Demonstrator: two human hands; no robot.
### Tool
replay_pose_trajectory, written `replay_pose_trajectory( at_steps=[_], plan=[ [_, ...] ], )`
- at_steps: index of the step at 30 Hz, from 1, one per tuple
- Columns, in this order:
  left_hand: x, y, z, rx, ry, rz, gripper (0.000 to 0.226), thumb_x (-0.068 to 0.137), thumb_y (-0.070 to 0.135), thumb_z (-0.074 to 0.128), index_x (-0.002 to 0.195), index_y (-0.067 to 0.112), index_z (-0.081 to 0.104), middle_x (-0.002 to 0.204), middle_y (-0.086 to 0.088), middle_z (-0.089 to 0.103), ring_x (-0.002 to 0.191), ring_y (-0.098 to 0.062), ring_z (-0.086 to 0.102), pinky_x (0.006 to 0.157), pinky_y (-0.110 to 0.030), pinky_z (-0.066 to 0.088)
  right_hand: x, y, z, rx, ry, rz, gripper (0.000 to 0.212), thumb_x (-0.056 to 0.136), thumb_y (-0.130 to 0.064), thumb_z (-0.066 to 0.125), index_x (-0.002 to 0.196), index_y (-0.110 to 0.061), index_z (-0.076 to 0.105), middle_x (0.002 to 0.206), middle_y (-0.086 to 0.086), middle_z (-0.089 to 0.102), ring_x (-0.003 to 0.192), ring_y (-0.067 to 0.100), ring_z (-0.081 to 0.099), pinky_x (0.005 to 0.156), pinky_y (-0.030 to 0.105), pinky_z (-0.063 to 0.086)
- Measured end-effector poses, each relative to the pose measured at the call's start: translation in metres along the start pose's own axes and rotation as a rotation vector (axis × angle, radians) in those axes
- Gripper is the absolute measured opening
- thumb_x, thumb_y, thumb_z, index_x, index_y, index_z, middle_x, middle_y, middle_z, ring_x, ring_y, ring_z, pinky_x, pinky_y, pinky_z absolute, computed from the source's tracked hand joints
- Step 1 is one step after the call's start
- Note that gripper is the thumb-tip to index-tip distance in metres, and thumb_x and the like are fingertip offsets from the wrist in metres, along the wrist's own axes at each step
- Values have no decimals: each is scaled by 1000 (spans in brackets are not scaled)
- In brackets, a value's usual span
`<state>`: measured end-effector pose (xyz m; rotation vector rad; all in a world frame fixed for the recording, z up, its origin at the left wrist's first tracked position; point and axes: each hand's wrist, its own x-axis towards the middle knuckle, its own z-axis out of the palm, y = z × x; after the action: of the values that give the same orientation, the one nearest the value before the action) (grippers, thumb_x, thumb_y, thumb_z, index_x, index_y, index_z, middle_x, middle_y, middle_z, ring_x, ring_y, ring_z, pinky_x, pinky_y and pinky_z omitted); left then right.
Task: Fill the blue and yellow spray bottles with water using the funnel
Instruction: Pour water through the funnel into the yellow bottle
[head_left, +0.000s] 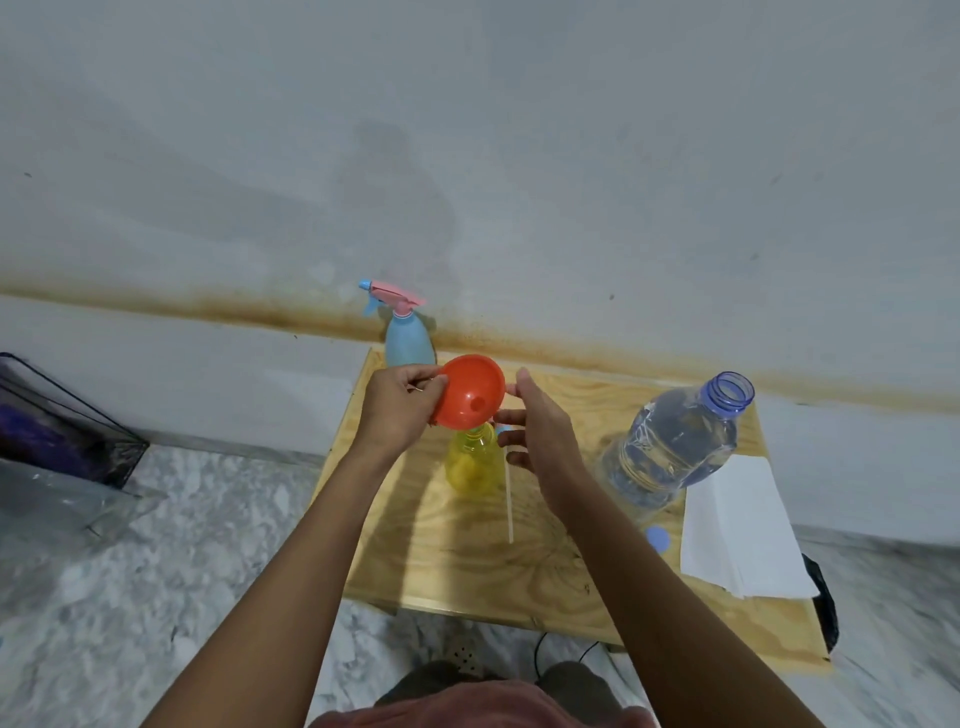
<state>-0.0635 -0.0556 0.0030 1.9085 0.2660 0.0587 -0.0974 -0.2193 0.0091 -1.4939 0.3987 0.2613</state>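
Note:
My left hand (397, 410) grips the rim of an orange funnel (470, 392), whose spout points into the neck of the open yellow spray bottle (471, 462) on the wooden table (467, 561). My right hand (540, 431) hovers just right of the funnel with fingers spread, holding nothing. The blue spray bottle (408, 338), with its pink trigger head on, stands behind at the table's far edge. A large clear water bottle (670, 441) stands uncapped to the right, mostly full. A white dip tube (508, 499) lies beside the yellow bottle; its spray head is mostly hidden behind my right hand.
A blue bottle cap (657, 538) lies near the water bottle's base. White paper tissues (737, 530) rest on the table's right side. A dark wire basket (62, 421) sits on the marble floor at left. The wall runs close behind the table.

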Motion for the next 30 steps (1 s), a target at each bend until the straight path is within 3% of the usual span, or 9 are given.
replay_pose_trajectory(
  at_steps=[3, 8, 14, 18, 24, 30],
  plan=[
    [4, 3, -5, 12, -25, 14, 20, 93, 9, 67, 109, 0, 72, 69, 7, 60, 46, -2, 59, 42, -14, 47, -5, -6, 0, -99, -54, -111, 36, 95, -47, 58, 109, -15, 67, 84, 4, 70, 62, 14, 62, 51, 25, 45],
    [6, 9, -9, 6, -45, 22, 16, 92, 11, 68, 105, 3, 74, 71, 5, 60, 42, -1, 58, 42, -15, 48, -6, -12, 2, -113, 10, -154, 22, 96, -27, 61, 107, -8, 65, 81, 10, 71, 57, 12, 62, 51, 27, 48],
    [3, 14, -11, -47, -33, 27, 17, 90, 20, 72, 102, 8, 77, 80, 0, 68, 54, -4, 65, 48, -19, 53, -9, -15, 3, -47, 38, -153, 14, 95, -19, 61, 100, -7, 64, 68, 4, 65, 56, 12, 59, 53, 28, 48],
    [-2, 14, -13, -108, -42, -3, 18, 90, 22, 72, 99, 7, 76, 78, 0, 70, 47, -6, 61, 50, -21, 54, -10, -11, 5, -34, 58, -130, 12, 94, -17, 60, 98, -6, 64, 65, 4, 64, 54, 12, 57, 51, 26, 48],
    [-13, 3, -16, -187, -93, -92, 22, 91, 27, 70, 100, 8, 76, 88, -9, 74, 59, -9, 67, 64, -25, 60, -14, -3, 6, -46, 130, -139, 13, 93, -19, 60, 98, -7, 63, 66, 3, 66, 54, 11, 59, 52, 26, 50],
    [-23, 3, -16, -228, -131, -131, 21, 91, 30, 70, 94, 11, 77, 83, -5, 72, 56, -16, 64, 67, -34, 61, -18, 1, 9, -27, 168, -145, 10, 94, -19, 59, 97, -9, 60, 61, 2, 65, 54, 12, 57, 52, 28, 47]
  ],
)
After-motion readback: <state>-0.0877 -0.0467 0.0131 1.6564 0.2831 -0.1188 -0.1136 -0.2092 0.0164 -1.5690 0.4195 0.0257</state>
